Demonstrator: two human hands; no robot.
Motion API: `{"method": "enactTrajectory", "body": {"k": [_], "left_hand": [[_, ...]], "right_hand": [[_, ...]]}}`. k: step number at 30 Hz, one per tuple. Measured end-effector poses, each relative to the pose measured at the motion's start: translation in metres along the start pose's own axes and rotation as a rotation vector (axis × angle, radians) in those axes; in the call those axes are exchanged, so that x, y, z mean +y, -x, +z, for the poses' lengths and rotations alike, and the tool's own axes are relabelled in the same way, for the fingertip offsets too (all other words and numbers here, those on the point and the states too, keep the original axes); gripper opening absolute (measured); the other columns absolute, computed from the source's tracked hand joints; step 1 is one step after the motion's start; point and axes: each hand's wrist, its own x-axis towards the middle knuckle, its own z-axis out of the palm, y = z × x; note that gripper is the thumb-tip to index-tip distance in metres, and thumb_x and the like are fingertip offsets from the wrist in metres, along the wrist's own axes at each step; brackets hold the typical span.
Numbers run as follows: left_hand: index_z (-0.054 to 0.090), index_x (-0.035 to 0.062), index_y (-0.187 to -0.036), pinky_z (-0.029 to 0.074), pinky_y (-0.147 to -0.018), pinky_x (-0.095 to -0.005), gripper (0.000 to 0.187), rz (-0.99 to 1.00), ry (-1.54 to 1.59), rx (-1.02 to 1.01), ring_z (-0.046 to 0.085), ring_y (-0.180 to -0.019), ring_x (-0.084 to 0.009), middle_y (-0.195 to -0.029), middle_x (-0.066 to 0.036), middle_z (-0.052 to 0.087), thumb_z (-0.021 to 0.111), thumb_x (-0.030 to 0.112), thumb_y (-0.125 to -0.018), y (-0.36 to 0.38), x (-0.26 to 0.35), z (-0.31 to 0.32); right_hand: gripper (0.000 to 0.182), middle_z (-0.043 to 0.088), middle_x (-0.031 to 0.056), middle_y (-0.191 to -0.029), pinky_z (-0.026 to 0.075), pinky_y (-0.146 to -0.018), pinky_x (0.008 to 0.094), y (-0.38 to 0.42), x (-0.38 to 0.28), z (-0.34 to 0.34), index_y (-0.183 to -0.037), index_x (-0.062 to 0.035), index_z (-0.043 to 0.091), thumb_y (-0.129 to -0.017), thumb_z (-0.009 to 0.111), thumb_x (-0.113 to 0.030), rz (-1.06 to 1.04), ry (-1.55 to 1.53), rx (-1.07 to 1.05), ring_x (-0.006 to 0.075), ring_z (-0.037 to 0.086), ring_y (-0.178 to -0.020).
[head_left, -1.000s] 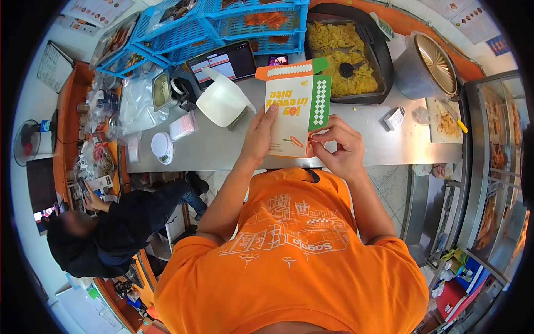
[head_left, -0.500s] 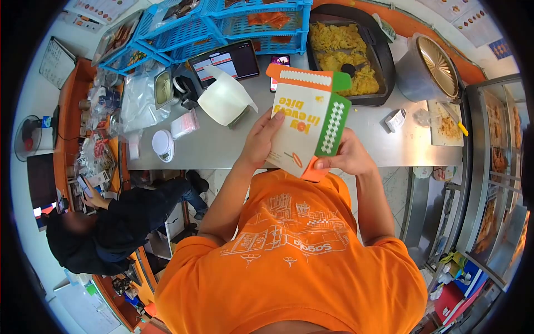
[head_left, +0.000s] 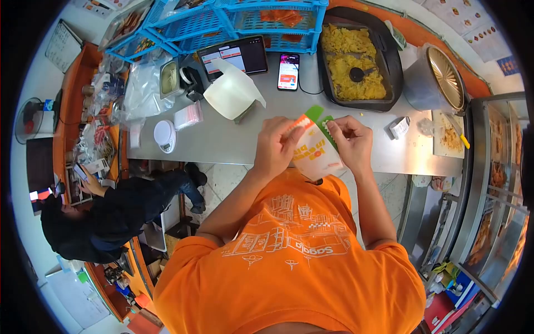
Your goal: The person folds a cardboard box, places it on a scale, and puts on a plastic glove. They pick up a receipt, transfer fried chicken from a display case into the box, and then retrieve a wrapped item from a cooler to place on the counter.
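Hands on the carton: two, left hand (head_left: 276, 147) and right hand (head_left: 349, 143)
Printed carton (head_left: 315, 156): one
Phone (head_left: 288, 72) on the bench (head_left: 222, 142): one
Tablet (head_left: 233, 55): one
Black food tray (head_left: 356, 58): one
White jug (head_left: 232, 96): one
Round white scale (head_left: 164, 135): one
Metal pot (head_left: 434, 75): one
Blue crates (head_left: 222, 25): several, exact count unclear
Other person (head_left: 100, 214): one

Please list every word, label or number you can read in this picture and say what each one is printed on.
"Sagaja", roughly, seen upside down: white print on the orange shirt.
Orange lettering on the carton held by the left hand and the right hand: folded and tilted, not readable now.
Tablet and phone screens: too small to read.
Wall sheets with pictures: too small to read.
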Motion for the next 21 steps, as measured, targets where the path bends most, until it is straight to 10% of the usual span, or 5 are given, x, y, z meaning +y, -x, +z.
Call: {"method": "enactTrajectory", "body": {"k": [3,5,10,16,21], "left_hand": [[0.068,0.0023,-0.100,0.047,-0.083,-0.0319,0.017,0.021,-0.088,-0.065,0.062,-0.081,-0.0206,-0.082,-0.007,0.066,0.065,0.018,-0.093,0.000,0.005,-0.001],[0.069,0.0010,-0.106,0.048,-0.072,-0.0254,0.023,-0.184,0.412,0.133,0.062,-0.079,-0.0120,-0.089,-0.006,0.069,0.065,0.021,-0.095,0.002,-0.001,0.011],[0.069,-0.0004,-0.108,0.049,-0.073,-0.0219,0.025,-0.398,0.509,-0.038,0.062,-0.082,-0.0081,-0.095,-0.005,0.071,0.067,0.021,-0.094,-0.006,-0.013,-0.006],[0.070,0.0002,-0.105,0.050,-0.083,-0.0260,0.017,-0.437,0.813,-0.298,0.064,-0.088,-0.0109,-0.097,-0.005,0.070,0.066,0.013,-0.094,-0.016,-0.010,-0.023],[0.071,-0.0007,-0.103,0.052,-0.086,-0.0297,0.015,-0.301,0.738,-0.448,0.065,-0.093,-0.0146,-0.100,-0.009,0.071,0.066,0.009,-0.093,-0.014,-0.001,-0.031]], "right_hand": [[0.006,0.068,0.0027,-0.073,0.044,-0.058,0.0212,-0.003,-0.019,0.003,-0.087,0.0008,0.070,-0.088,0.070,-0.005,-0.010,0.129,0.032,0.0038,0.055,-0.065],[0.006,0.071,0.0050,-0.080,0.049,-0.064,0.0222,-0.004,-0.032,0.001,-0.083,0.0018,0.070,-0.087,0.071,-0.003,-0.035,0.209,0.022,0.0066,0.061,-0.071],[0.008,0.072,0.0083,-0.097,0.052,-0.077,0.0328,-0.009,-0.071,-0.016,-0.086,-0.0041,0.069,-0.080,0.070,0.001,-0.778,0.607,-0.150,0.0271,0.064,-0.090],[0.014,0.073,0.0072,-0.100,0.051,-0.080,0.0370,-0.009,-0.072,-0.025,-0.091,-0.0042,0.069,-0.079,0.070,0.002,-0.336,0.061,-0.468,0.0257,0.061,-0.092],[0.016,0.073,0.0056,-0.098,0.050,-0.079,0.0356,-0.012,-0.072,-0.022,-0.090,-0.0050,0.071,-0.077,0.073,0.003,-0.393,0.157,-0.455,0.0225,0.062,-0.087]]}}
